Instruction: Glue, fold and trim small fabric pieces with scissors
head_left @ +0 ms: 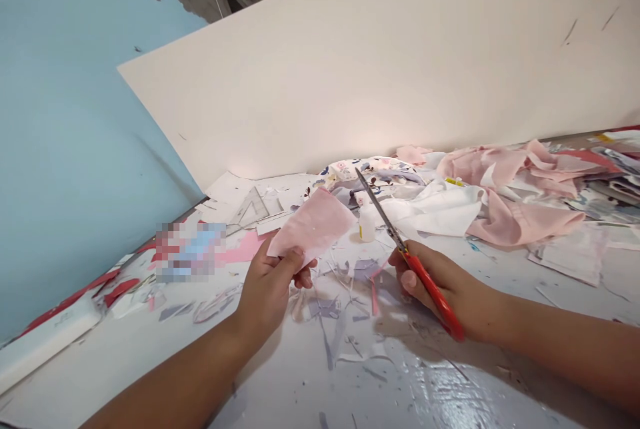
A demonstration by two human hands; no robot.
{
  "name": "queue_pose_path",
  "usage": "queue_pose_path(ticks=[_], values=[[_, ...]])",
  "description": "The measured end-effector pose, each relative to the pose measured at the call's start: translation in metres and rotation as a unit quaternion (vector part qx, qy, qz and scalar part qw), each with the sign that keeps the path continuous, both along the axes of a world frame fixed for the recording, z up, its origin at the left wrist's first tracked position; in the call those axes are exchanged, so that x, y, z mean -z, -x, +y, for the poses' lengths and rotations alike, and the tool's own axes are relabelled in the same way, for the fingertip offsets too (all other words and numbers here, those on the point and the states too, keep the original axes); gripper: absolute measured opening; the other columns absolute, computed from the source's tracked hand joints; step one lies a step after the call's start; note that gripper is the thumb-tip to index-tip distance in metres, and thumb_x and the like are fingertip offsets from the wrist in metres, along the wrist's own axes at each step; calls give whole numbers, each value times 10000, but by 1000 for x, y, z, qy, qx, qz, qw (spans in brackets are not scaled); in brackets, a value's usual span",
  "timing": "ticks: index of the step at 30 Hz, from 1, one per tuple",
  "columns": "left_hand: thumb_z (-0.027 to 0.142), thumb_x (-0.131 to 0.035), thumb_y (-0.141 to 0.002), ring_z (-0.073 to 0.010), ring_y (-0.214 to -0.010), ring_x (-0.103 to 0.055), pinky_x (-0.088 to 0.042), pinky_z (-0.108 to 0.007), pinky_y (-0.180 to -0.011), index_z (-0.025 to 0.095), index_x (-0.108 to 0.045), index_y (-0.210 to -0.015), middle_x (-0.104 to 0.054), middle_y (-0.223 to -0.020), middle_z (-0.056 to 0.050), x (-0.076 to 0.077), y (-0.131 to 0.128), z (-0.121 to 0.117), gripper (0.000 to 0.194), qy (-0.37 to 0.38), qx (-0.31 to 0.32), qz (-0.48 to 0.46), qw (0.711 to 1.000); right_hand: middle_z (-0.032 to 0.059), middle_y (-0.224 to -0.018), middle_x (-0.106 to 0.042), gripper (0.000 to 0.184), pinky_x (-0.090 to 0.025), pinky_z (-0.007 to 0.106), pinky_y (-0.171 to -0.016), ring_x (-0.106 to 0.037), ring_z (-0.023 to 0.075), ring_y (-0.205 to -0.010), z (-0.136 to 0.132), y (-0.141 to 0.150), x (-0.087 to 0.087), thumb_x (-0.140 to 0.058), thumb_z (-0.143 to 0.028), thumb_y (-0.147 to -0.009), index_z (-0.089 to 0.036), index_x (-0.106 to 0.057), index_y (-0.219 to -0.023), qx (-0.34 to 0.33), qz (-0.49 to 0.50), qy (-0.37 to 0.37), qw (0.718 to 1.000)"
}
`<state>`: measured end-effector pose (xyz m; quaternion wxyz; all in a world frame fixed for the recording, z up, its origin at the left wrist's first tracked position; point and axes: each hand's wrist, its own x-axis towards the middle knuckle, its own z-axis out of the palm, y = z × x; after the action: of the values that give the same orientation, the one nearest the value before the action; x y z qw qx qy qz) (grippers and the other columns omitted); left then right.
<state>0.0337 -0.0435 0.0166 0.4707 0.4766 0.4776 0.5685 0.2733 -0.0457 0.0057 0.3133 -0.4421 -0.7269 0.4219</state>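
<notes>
My left hand (270,286) pinches the lower edge of a small pink fabric piece (313,224) and holds it up above the white table (380,389). My right hand (450,292) grips red-handled scissors (400,246), whose closed blades point up and to the left, ending just right of the pink piece. The blades do not touch the fabric.
Thin fabric and paper scraps (345,312) litter the table between my hands. A small white glue bottle (367,222) stands behind them. Pink and floral fabric (505,199) is heaped at the right. A clear set square (253,209) and papers lie left, against a tall white board (400,62).
</notes>
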Motion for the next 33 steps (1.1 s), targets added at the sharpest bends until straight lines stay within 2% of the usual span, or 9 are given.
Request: queue_pose_path(ticks=[3, 6, 9, 12, 15, 19, 23, 27, 33], values=[[312, -597, -738, -107, -553, -533, -390, -223, -517, 196, -535, -808, -520, -534, 45, 0, 0, 1, 149, -7, 3, 14, 1000, -13, -707, -482, 307, -414, 269, -523, -430, 141, -584, -1, -1, 3, -418, -511, -813, -221, -436, -913, -10, -26, -35, 999], [274, -590, -733, -104, -581, -533, -388, -218, -532, 198, -552, -796, -571, -615, 21, 0, 0, 1, 105, -33, 0, 52, 998, 13, -747, -515, 289, -426, 284, -546, -458, 160, -640, -2, 0, 1, -406, -490, -823, -216, -459, -897, 4, -52, -49, 997], [144, -617, -657, -145, -838, -572, -419, -214, -614, 213, -576, -755, -617, -934, -21, 1, 0, 1, 126, -88, 12, 73, 993, 15, -731, -530, 247, -420, 278, -545, -473, 160, -637, -3, 3, -5, -410, -448, -834, -212, -466, -884, 16, -46, -11, 999], [91, -624, -614, -189, -981, -547, -447, -237, -642, 233, -587, -747, -519, -1187, -13, 1, 0, 0, 198, -95, 28, 58, 993, -7, -671, -506, 203, -395, 256, -522, -463, 142, -593, -5, 7, -12, -483, -410, -801, -208, -460, -802, 11, -60, 28, 998], [114, -650, -611, -178, -886, -579, -468, -254, -606, 245, -583, -748, -525, -1169, -6, -1, 0, -1, 202, -69, 53, 20, 996, -24, -614, -486, 226, -365, 244, -495, -436, 127, -553, -7, 9, -14, -530, -396, -763, -211, -419, -696, 16, -98, 12, 995], [82, -648, -613, -152, -819, -568, -461, -226, -574, 234, -583, -719, -570, -1054, -9, -3, 0, -2, 197, -84, 78, 8, 993, -28, -571, -474, 273, -319, 250, -446, -418, 129, -503, -3, 8, -9, -484, -455, -774, -224, -384, -668, 75, -170, -19, 982], [51, -638, -630, -176, -942, -534, -457, -220, -625, 238, -595, -724, -564, -1040, -22, -4, 2, -3, 213, -135, 91, 53, 985, -3, -615, -514, 227, -312, 260, -425, -452, 142, -494, 4, 4, 1, -470, -408, -780, -227, -399, -663, 100, -229, -48, 967], [60, -627, -660, -197, -1008, -518, -456, -237, -673, 240, -607, -738, -566, -1052, -40, -2, 2, -3, 197, -170, 97, 105, 975, 40, -662, -560, 181, -323, 283, -440, -492, 172, -524, 6, 1, 9, -537, -339, -719, -224, -445, -614, 80, -286, -101, 950], [17, -611, -630, -208, -1031, -519, -452, -233, -674, 251, -631, -750, -585, -1054, -45, 0, 1, -7, 263, -182, 77, 175, 965, 103, -731, -594, 154, -354, 343, -475, -547, 272, -633, -1, 2, 3, -519, -366, -699, -212, -529, -694, 85, -400, -184, 894]])
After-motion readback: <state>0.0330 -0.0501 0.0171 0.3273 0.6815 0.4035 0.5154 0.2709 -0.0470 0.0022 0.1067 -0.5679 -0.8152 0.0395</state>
